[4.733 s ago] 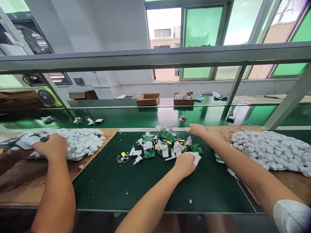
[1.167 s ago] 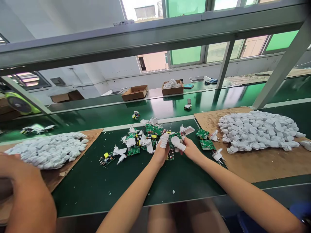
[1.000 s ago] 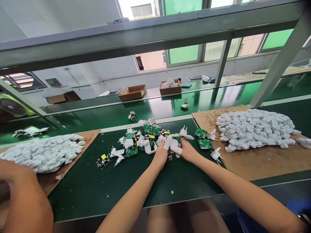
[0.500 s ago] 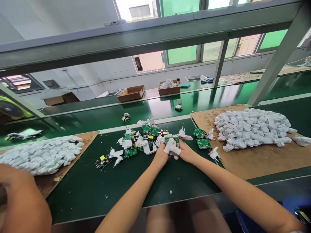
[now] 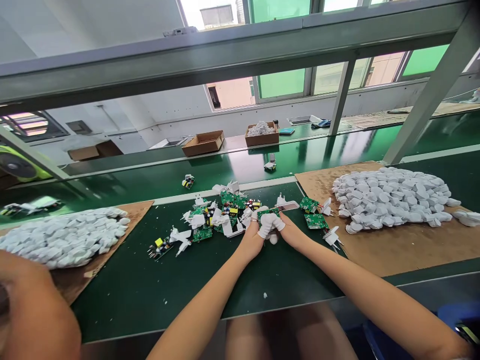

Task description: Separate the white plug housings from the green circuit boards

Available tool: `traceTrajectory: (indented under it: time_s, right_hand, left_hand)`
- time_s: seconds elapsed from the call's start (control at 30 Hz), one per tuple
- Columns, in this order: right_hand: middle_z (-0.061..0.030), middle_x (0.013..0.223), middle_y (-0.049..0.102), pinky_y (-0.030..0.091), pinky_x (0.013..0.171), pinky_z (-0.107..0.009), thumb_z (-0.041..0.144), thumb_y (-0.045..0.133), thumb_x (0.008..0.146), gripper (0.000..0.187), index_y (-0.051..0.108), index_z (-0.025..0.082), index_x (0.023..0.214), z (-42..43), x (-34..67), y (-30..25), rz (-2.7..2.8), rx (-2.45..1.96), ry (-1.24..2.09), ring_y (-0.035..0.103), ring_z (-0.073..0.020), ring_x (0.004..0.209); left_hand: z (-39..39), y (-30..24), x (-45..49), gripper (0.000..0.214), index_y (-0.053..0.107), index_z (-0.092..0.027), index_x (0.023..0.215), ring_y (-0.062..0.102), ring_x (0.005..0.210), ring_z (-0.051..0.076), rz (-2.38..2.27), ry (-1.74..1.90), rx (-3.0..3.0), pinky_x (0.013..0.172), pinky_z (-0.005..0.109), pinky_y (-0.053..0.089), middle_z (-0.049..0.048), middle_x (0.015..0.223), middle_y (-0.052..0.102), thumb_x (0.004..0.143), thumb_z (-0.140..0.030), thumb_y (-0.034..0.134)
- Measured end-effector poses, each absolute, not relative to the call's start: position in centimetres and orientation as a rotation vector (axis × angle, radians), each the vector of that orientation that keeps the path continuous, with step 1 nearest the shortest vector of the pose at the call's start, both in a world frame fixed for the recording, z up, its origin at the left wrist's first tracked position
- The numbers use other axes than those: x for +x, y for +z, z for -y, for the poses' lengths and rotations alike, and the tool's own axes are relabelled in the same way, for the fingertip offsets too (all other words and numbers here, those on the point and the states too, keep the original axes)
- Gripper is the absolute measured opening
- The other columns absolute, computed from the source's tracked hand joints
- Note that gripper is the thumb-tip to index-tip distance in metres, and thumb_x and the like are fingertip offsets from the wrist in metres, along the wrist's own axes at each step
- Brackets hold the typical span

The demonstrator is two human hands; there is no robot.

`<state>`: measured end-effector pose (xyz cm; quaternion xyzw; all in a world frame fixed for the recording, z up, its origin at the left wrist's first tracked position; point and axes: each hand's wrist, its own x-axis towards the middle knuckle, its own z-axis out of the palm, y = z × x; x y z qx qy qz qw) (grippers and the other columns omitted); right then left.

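Both hands are bunched together over the middle of the green desk (image 5: 157, 295). The left hand (image 5: 252, 241) and right hand (image 5: 291, 233) meet at the fingertips, which wear white finger cots, and the fingers (image 5: 267, 223) are curled in tight around a small green circuit board (image 5: 267, 212) pinched between them. A white plug piece (image 5: 285, 204) sticks out just past the right hand's fingertips, touching or nearly touching the board; I honestly can't tell whether it's gripped too or only lying there.

Right behind and left of the hands is a messy scatter of loose parts (image 5: 221, 215): more green boards with yellow components and white plug bits. Two more boards (image 5: 313, 212) lie just right of the hands at the edge of a brown cardboard sheet (image 5: 393, 250), and that sheet carries a big heap of white plastic shells (image 5: 390, 199). On the far left is another cardboard sheet with a second pile of white shells (image 5: 63, 235).

Bottom left corner: someone else's arm (image 5: 33, 310), blurry and very close to the camera, well apart from the working hands.

Beyond the desk runs a shiny green conveyor belt (image 5: 337, 150) with a couple of small assemblies (image 5: 188, 181) on it. Further back stand an empty cardboard box (image 5: 203, 143) and a box of white parts (image 5: 261, 133).
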<state>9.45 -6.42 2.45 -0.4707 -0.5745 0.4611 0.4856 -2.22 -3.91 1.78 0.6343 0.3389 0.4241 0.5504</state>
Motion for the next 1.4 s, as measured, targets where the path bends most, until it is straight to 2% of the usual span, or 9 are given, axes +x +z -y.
traceTrajectory:
  time_s: [0.1,0.33,0.47,0.63,0.9,1.07,1.2,1.3,1.4]
  right_hand:
    - [0.0049,0.05,0.043,0.034,0.041,-0.022,0.067,0.039,0.067,0.048,0.033,0.019,0.066,6.1,9.6,2.5,1.358,-1.2,1.111,0.04,-0.0087,0.041]
    - [0.0055,0.043,0.04,0.028,0.035,-0.02,0.071,0.032,0.066,0.052,0.033,0.019,0.066,6.2,9.7,2.6,1.314,-1.223,1.164,0.036,-0.0072,0.033]
    - [0.0035,0.05,0.045,0.031,0.037,-0.02,0.072,0.03,0.067,0.053,0.032,0.019,0.07,6.5,9.7,2.6,1.41,-1.214,1.126,0.039,-0.0073,0.037]
    - [0.0026,0.055,0.046,0.034,0.043,-0.021,0.052,0.046,0.076,0.037,0.032,0.018,0.068,7.0,9.3,2.8,1.75,-1.253,0.932,0.043,-0.0087,0.044]
    - [0.0032,0.049,0.047,0.032,0.036,-0.019,0.045,0.04,0.082,0.03,0.04,0.016,0.074,6.6,10.1,6.3,1.455,-1.56,1.073,0.041,-0.0076,0.035]
    - [-0.0021,0.064,0.057,0.037,0.043,-0.019,0.044,0.038,0.082,0.033,0.052,0.014,0.079,7.3,11.5,10.7,1.828,-1.485,1.208,0.051,-0.0104,0.049]
    - [-0.0064,0.082,0.061,0.04,0.055,-0.023,0.028,0.043,0.081,0.02,0.057,0.016,0.087,8.5,15.0,12.9,2.273,-2.019,0.579,0.056,-0.0157,0.067]
    - [-0.0145,0.089,0.059,0.039,0.064,-0.032,0.013,0.049,0.073,0.017,0.061,0.012,0.085,9.3,18.4,12.1,2.232,-2.572,-0.228,0.053,-0.0261,0.084]
    - [-0.0161,0.097,0.056,0.035,0.073,-0.041,0.009,0.051,0.07,0.019,0.063,0.012,0.084,10.0,20.9,9.8,2.428,-2.61,-0.438,0.049,-0.0297,0.092]
  left_hand:
    - [3.8,1.9,-2.4,0.04,0.046,-0.015,0.1,0.042,0.104,0.019,-0.808,0.99,1.827,0.097,0.034,0.025,0.0092,0.102,0.052,0.072,-0.044,0.051]
    - [3.9,2.6,-2.3,0.048,0.044,-0.015,0.106,0.049,0.095,0.02,-0.771,0.92,1.75,0.09,0.033,0.033,0.0091,0.096,0.055,0.07,-0.045,0.053]
    - [3.8,3.0,-2.1,0.043,0.051,-0.017,0.092,0.052,0.085,0.016,-0.722,1.003,1.394,0.078,0.025,0.041,0.0039,0.086,0.057,0.063,-0.048,0.059]
    - [3.7,3.3,-1.6,0.04,0.052,-0.016,0.075,0.053,0.066,0.013,-0.775,0.985,1.02,0.059,0.022,0.043,-0.0019,0.063,0.053,0.051,-0.043,0.068]
    - [3.9,3.0,-1.9,0.054,0.044,-0.017,0.104,0.043,0.107,0.019,-0.792,1.18,1.434,0.086,0.028,0.039,0.0079,0.108,0.052,0.06,-0.043,0.062]
    - [3.8,2.7,-1.8,0.051,0.047,-0.015,0.101,0.05,0.099,0.022,-0.864,1.11,1.496,0.076,0.029,0.044,0.0102,0.107,0.053,0.057,-0.032,0.067]
    - [3.4,3.1,-1.7,0.034,0.048,-0.013,0.095,0.06,0.08,0.021,-0.84,0.916,0.993,0.053,0.022,0.045,0.0113,0.098,0.058,0.069,-0.033,0.054]
    - [3.2,3.5,-1.9,0.032,0.05,-0.014,0.095,0.06,0.08,0.02,-0.704,0.89,0.863,0.053,0.021,0.046,0.01,0.104,0.056,0.068,-0.032,0.055]
    - [3.4,3.6,-2.1,0.033,0.054,-0.014,0.092,0.059,0.084,0.021,-0.633,0.889,0.947,0.056,0.021,0.047,0.0095,0.105,0.055,0.066,-0.034,0.058]
